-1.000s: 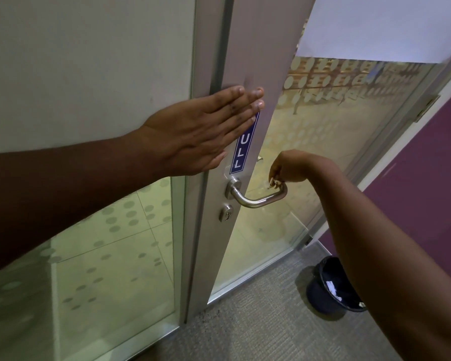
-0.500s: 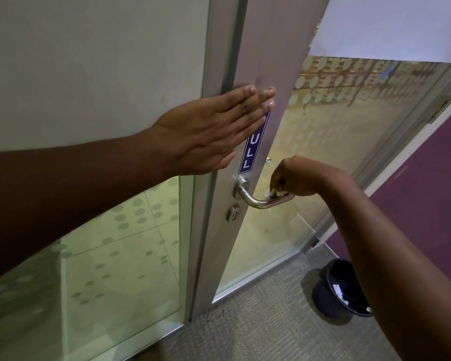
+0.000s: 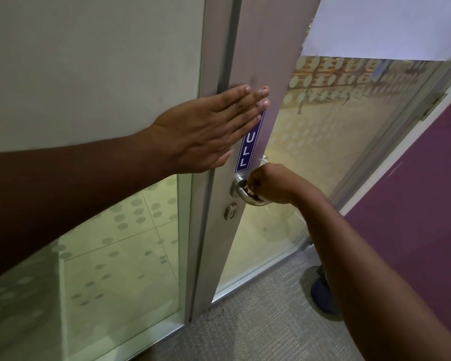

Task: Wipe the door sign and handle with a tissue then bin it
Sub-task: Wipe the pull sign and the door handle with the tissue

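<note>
Right hand point(image 3: 268, 183) fisted over handle point(image 3: 248, 198); tissue hidden in grip.

I see soft, even indoor light, dim forearms in shade, faint glare on the metal handle point(image 3: 248, 195), wide-angle bending at edges, slightly soft detail.

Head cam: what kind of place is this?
Probably an office corridor: a frosted-dot glass door with a blue PULL sign and steel lever handle, grey carpet tiles, and a dark bin by a purple wall.
</note>
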